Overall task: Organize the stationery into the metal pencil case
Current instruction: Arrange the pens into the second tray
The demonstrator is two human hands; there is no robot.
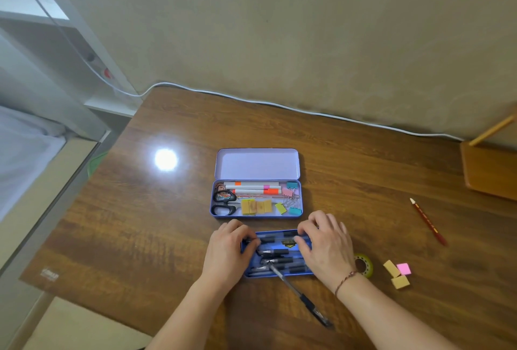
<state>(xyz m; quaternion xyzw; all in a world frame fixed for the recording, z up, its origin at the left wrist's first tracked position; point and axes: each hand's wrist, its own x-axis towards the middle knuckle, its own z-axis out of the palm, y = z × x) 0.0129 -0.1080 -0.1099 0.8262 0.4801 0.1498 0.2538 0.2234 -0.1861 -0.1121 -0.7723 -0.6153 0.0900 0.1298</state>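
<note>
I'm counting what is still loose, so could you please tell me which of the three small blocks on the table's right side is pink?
The pink block sits rightmost of the trio; both others are tan.

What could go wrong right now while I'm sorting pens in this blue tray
The black pen lies half out of the blue tray, so your right hand or forearm might knock it loose. The tape roll beside your right wrist could get nudged and roll away. The red pencil and the erasers lie off to the right, easy to forget.
</note>
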